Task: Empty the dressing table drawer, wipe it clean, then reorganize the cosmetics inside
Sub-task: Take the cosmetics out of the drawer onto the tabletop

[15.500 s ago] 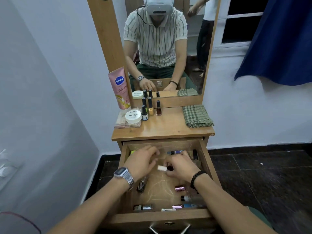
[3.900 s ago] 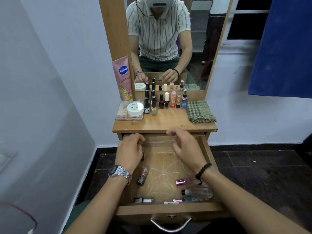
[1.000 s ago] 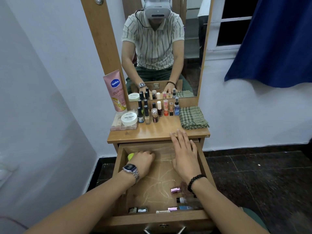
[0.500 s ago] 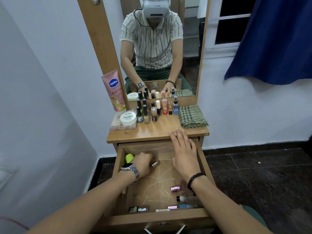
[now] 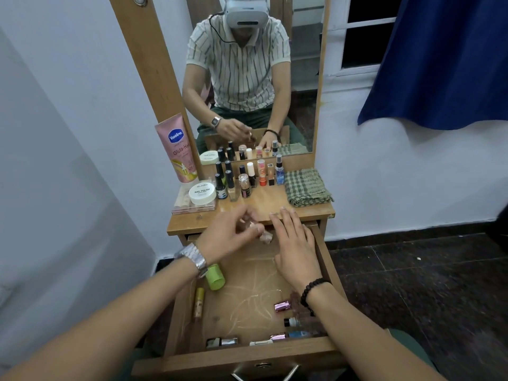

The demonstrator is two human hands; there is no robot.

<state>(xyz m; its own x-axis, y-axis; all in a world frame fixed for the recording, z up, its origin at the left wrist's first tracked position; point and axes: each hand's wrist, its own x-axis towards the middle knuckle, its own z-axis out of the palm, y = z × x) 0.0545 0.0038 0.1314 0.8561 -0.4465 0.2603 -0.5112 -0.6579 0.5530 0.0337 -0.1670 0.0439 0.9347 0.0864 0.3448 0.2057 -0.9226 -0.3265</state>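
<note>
Over the open drawer [image 5: 247,350], left hand [image 5: 231,235] fingers pinch a small bottle [image 5: 265,237]

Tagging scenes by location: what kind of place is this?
Most likely a bedroom or dressing corner at home. A wooden dressing table with a tall mirror stands against the wall, nail polish bottles line its top, and its open drawer holds more cosmetics.
</note>
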